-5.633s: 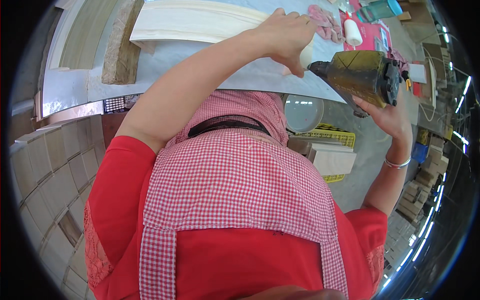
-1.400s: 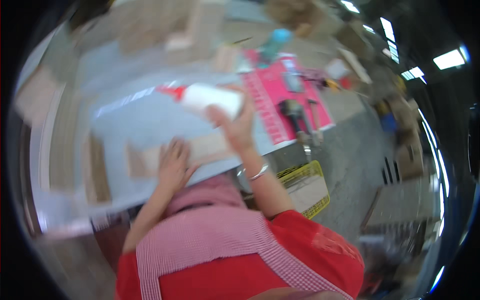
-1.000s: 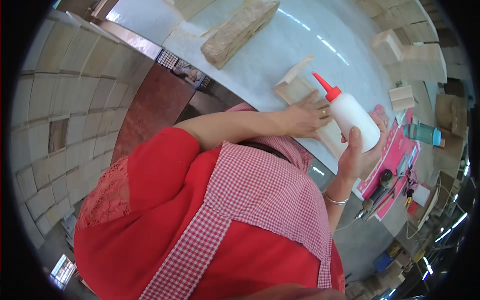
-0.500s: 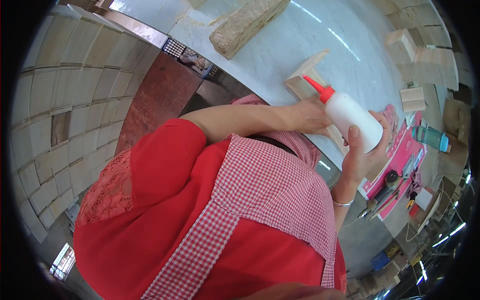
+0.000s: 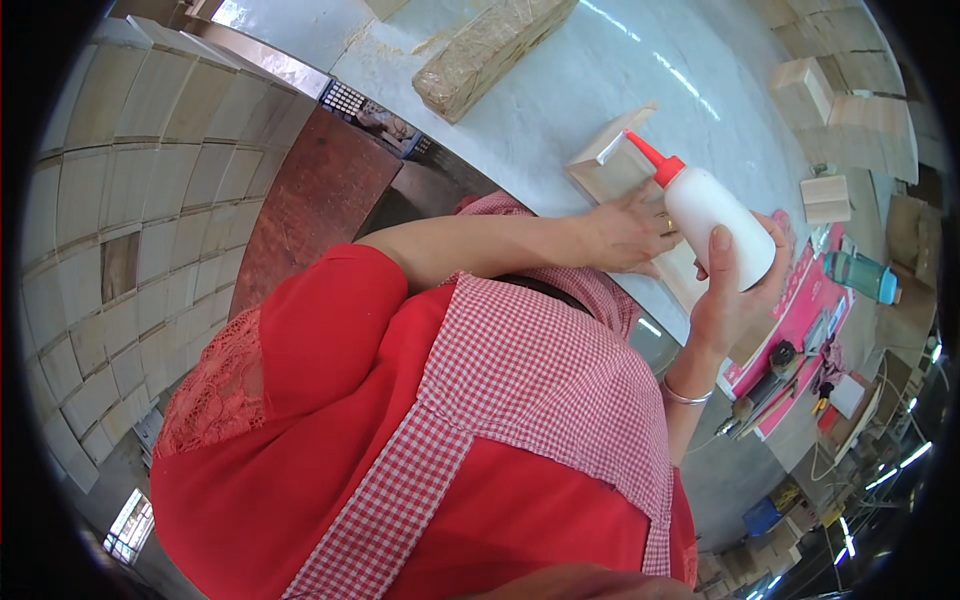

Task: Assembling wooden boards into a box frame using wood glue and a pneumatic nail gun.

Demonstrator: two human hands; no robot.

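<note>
My right hand is wrapped round a white squeeze bottle with a red pointed nozzle. The bottle tilts, its tip up and to the left, over a pale wooden box-like piece on the table. Across that wooden piece lies my left hand, fingers spread and resting on it. The bottle hides some of the left fingertips and part of the wood.
A long block wrapped in clear film lies on the pale tabletop. Stacked wooden pieces form a wall at left. On the right are wooden blocks, a teal bottle and tools on a pink sheet.
The white bottle and my right hand have shifted slightly right, and the nozzle tip has moved up and right. My left hand has turned a little on the wooden piece, showing more fingers.
</note>
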